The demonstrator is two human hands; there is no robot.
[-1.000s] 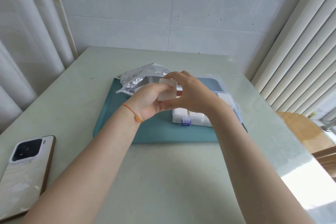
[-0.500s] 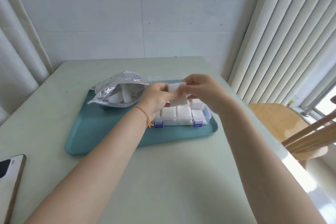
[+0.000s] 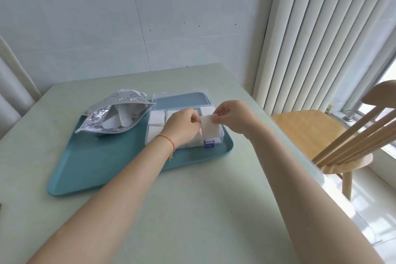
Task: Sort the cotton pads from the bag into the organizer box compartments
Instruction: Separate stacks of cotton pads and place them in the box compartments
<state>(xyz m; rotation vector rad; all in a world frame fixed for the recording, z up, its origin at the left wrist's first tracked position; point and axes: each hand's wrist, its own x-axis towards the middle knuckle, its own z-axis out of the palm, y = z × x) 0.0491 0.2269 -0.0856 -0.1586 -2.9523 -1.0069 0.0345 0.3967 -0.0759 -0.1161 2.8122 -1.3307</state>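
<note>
Above the open organizer box [image 3: 154, 123] on the teal tray [image 3: 90, 169], the left hand [image 3: 182, 125] and right hand [image 3: 234, 117] each pinch a top corner of 1 white cotton pad [image 3: 210, 127], while the foil bag [image 3: 113, 117] lies open just left of the box.

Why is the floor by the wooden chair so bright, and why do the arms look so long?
Head view: window daylight washes out the floor beside the pale wooden chair; the wide-angle lens stretches both forearms near the bottom edge; the crinkled silver foil bag glints.
</note>
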